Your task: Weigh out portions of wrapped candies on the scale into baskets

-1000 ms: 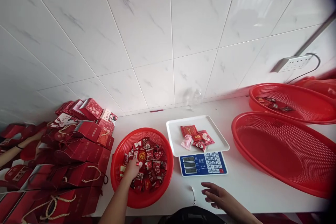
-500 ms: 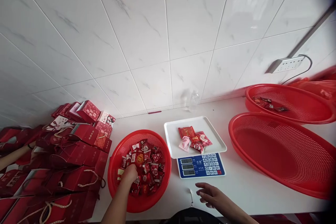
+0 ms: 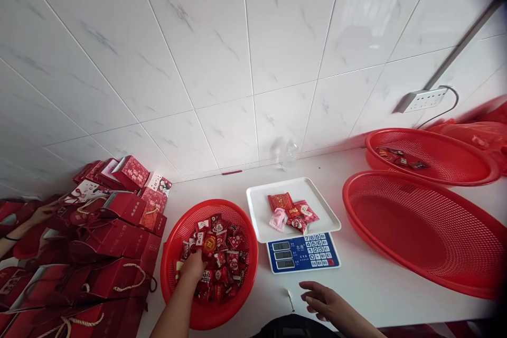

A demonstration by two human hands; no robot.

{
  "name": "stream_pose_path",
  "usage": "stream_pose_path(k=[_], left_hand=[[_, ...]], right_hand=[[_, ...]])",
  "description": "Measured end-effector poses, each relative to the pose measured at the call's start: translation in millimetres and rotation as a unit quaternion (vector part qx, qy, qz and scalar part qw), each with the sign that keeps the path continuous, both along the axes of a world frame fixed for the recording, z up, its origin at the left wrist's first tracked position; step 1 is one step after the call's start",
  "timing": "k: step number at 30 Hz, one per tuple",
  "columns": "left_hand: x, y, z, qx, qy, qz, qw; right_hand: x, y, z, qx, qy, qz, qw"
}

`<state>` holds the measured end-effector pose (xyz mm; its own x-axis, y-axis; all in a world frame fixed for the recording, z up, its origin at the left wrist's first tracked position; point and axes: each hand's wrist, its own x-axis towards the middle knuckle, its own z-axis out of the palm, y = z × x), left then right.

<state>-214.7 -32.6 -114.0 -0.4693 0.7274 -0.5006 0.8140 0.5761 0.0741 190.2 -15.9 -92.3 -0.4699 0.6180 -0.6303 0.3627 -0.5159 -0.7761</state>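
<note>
My left hand [image 3: 193, 266] reaches down into a small round red basket [image 3: 180, 232] filled with several wrapped red candies [image 3: 222, 253]; its fingers are curled among them, and what they grip is hidden. My right hand [image 3: 324, 301] rests flat on the white counter in front of the scale, fingers stretched out and holding nothing. The blue electronic scale [image 3: 303, 253] carries a white tray [image 3: 261, 206] with a few red and pink candy packets [image 3: 292, 209].
A heap of red gift boxes with rope handles [image 3: 99, 237] fills the left side. Two large red mesh baskets stand on the right, the near one [image 3: 423, 232] bare, the far one [image 3: 435, 156] holding a few candies. A power strip [image 3: 422, 99] hangs on the tiled wall.
My left hand has sunk slightly lower and left among the candies in the small basket. My right hand has barely shifted on the counter. The camera view drifted a little.
</note>
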Motion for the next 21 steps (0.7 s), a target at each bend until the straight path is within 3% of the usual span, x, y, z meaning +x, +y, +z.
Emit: stream_pose_path(k=[5, 9, 13, 15, 18, 21], left_hand=[[-0.6, 5.1, 15.1, 0.026, -0.035, 0.011, 0.999], [10.4, 13.5, 36.7, 0.071, -0.088, 0.038, 0.993], [29.1, 18.8, 55.2, 0.155, -0.266, 0.113, 0.945], [38.2, 19.9, 57.0, 0.144, -0.343, 0.138, 0.918], [48.5, 20.3, 52.2, 0.09, -0.383, 0.157, 0.906], [54.1, 20.7, 46.3, 0.086, -0.417, 0.159, 0.891]], right_hand=[[-1.2, 0.5, 5.6, -0.005, 0.008, -0.006, 1.0], [0.9, 2.7, 3.9, -0.006, -0.002, -0.014, 1.0], [2.9, 3.6, -7.2, -0.005, 0.004, -0.015, 1.0], [2.3, 3.4, -10.0, -0.006, 0.009, -0.018, 1.0], [0.5, 3.4, -5.5, -0.012, 0.006, -0.021, 1.0], [-0.4, 3.7, 4.4, -0.016, 0.007, -0.02, 1.0]])
